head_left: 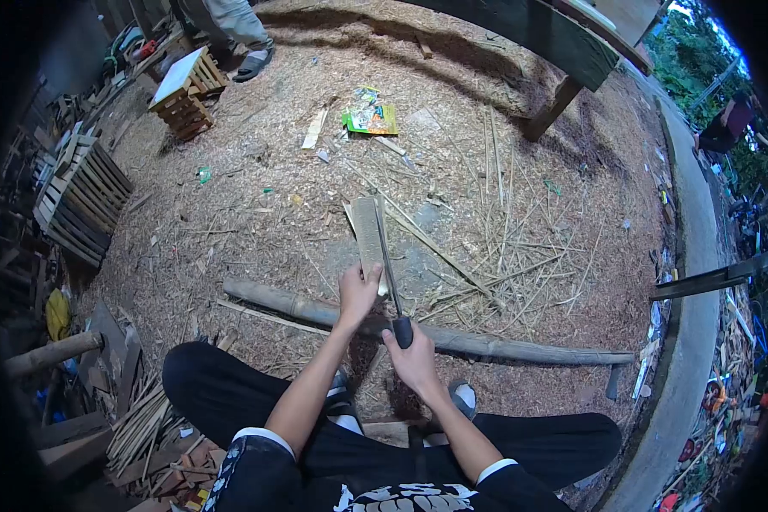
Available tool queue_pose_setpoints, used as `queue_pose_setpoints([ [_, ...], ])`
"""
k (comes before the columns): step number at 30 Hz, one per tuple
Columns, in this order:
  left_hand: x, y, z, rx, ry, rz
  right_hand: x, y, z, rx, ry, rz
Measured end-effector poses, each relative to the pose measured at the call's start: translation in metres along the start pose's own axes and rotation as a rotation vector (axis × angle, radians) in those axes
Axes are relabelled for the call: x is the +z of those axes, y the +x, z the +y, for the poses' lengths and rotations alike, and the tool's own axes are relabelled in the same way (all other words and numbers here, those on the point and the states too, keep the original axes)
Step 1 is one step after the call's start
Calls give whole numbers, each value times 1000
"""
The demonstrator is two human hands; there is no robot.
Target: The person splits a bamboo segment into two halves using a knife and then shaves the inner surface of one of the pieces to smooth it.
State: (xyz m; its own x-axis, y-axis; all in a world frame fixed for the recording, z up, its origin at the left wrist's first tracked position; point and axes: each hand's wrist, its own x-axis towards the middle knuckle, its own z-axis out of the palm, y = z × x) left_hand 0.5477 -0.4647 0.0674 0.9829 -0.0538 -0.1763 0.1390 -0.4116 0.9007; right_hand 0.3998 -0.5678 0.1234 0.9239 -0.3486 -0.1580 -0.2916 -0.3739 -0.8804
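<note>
My left hand (358,292) is closed around the lower end of a wide, pale-brown bamboo slat (369,232), its thumb lying on the face. The slat points away from me over the ground. In my right hand (413,357) is the black handle of a long-bladed knife (387,260). Its narrow dark blade runs up along the right edge of the slat, overlapping it in this view. Beneath both hands, a bamboo pole (478,343) lies crosswise in front of my feet.
Thin bamboo strips (529,273) are scattered right of centre. A green-yellow packet (372,119) lies farther off. Slatted wooden crates (85,196) stand at left, near a person's foot (254,65). A wooden bench (563,51) stands at the back right, beside a concrete curb (700,256).
</note>
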Motion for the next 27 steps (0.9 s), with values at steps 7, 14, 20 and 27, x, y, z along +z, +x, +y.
queue_pose_setpoints([
  [7, -1, 0, 8, 134, -314, -136, -13, 7, 6, 0, 97, -39],
  [14, -10, 2, 14, 118, -311, -213, -16, 8, 4, 63, 187, -115],
  [20, -10, 3, 16, 117, -194, -72, -14, 9, 5, 79, 252, -160],
  [27, -27, 2, 20, 221, 40, 117, -18, -1, -20, 281, 506, -305],
])
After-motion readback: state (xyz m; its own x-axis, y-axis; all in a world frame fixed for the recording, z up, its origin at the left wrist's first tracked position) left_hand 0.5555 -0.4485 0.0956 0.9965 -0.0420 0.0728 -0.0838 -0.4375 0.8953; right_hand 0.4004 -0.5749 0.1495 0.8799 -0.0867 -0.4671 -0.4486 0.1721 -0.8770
